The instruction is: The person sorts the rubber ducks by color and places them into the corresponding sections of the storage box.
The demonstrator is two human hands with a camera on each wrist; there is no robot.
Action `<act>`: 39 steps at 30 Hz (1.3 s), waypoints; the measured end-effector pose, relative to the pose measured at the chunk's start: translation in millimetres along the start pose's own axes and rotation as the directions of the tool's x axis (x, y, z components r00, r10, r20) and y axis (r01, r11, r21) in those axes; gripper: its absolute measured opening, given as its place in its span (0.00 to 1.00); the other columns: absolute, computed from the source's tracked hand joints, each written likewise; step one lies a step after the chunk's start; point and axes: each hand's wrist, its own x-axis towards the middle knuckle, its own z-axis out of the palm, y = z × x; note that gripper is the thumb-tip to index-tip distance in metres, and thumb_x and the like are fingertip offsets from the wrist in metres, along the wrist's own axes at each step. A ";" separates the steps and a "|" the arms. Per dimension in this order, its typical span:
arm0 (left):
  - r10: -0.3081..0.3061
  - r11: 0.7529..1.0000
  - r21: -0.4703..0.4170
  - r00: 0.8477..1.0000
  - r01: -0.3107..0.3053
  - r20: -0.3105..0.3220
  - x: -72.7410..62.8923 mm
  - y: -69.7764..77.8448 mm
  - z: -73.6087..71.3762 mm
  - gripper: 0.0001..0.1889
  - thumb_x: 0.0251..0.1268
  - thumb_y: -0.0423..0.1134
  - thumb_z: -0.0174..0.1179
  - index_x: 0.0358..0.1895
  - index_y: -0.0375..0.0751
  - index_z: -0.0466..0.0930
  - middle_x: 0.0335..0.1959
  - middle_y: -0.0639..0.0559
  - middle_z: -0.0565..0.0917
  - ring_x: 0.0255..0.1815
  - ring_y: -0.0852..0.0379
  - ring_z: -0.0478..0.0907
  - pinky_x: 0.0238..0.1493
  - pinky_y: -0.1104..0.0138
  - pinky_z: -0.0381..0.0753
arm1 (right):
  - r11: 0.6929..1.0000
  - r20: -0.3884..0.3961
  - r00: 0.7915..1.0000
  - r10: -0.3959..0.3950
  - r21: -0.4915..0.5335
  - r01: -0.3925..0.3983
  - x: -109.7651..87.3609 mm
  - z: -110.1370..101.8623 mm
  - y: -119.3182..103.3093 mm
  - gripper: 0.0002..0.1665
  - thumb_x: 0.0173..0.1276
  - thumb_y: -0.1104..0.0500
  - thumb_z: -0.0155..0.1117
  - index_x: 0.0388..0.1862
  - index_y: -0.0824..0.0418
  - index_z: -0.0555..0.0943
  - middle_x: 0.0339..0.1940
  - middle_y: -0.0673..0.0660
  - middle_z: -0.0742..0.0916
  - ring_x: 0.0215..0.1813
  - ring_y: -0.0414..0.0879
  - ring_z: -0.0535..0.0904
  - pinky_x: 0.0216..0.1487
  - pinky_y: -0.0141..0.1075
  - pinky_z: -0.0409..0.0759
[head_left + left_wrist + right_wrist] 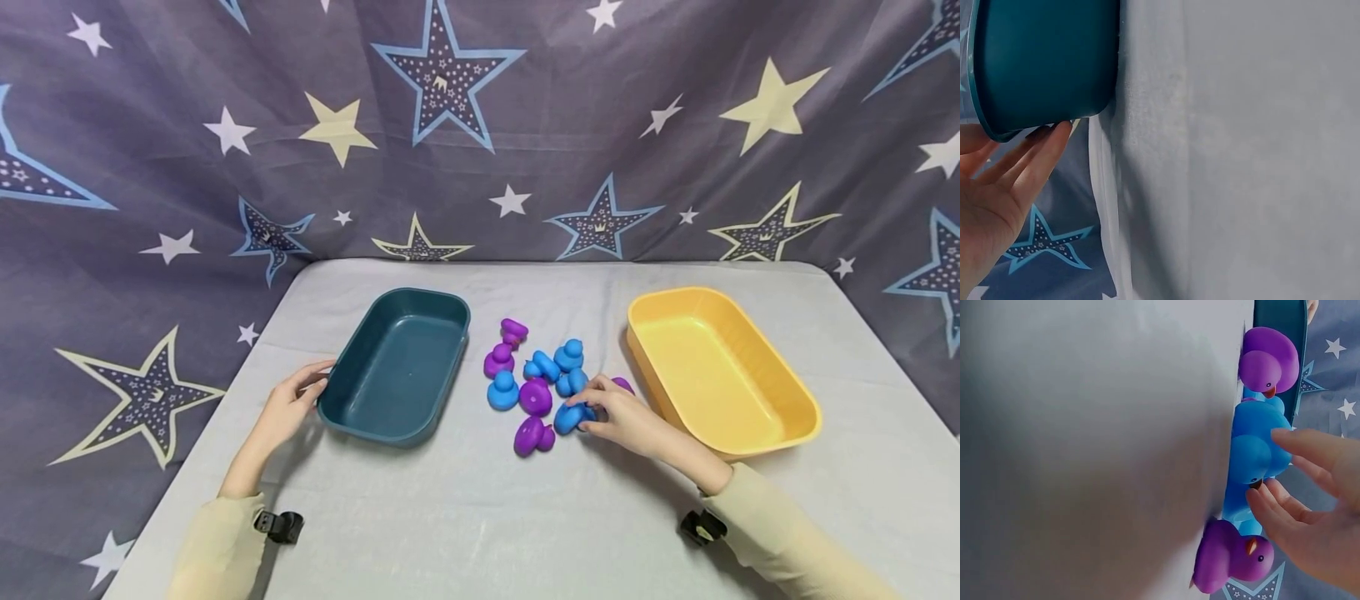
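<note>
My right hand [618,414] is at a blue rubber duck [1254,450], with thumb and fingers curled about it from opposite sides. The duck lies tipped among a cluster of blue and purple rubber ducks; close by is a purple duck [531,436] on its side. Another purple duck [1232,556] shows below the fingers in the right wrist view. At the left, my left hand [291,404] touches the outer side of a dark teal tub [431,435] near its rim. Its fingers extend along the tub wall in the left wrist view.
A yellow tub [757,443] stands to the right, beside the right forearm. More ducks, such as a blue duck [503,390] and a purple duck [513,331], sit between the tubs. A star-patterned cloth [525,108] hangs behind the white-covered table [450,533].
</note>
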 end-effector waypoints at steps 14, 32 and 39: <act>-0.041 0.998 0.050 0.999 0.040 0.019 -0.7 -2.4 0.9 0.18 0.66 0.36 0.47 0.57 0.36 0.69 0.44 0.33 0.77 0.35 0.73 0.72 0.29 0.71 0.73 | 1.000 -0.002 1.000 0.012 0.020 -0.012 2.0 3.8 0.1 0.14 0.51 0.67 0.67 0.38 0.59 0.80 0.35 0.54 0.75 0.35 0.45 0.70 0.35 0.36 0.73; -0.038 0.998 0.050 0.999 0.037 0.021 -1.1 -2.5 2.2 0.18 0.66 0.35 0.47 0.58 0.37 0.68 0.43 0.33 0.77 0.33 0.66 0.73 0.28 0.70 0.73 | 0.999 -0.053 0.998 -0.029 -0.019 0.028 -0.8 4.6 0.3 0.14 0.47 0.67 0.69 0.34 0.59 0.78 0.32 0.53 0.77 0.34 0.46 0.74 0.35 0.37 0.76; -0.032 0.998 0.055 0.999 0.031 0.022 -0.9 -3.7 2.5 0.18 0.66 0.35 0.46 0.58 0.37 0.68 0.44 0.33 0.77 0.34 0.66 0.73 0.27 0.70 0.72 | 0.999 -0.073 0.997 -0.032 -0.003 0.032 -1.6 3.8 0.6 0.14 0.47 0.67 0.70 0.33 0.58 0.78 0.32 0.53 0.78 0.34 0.45 0.75 0.35 0.37 0.76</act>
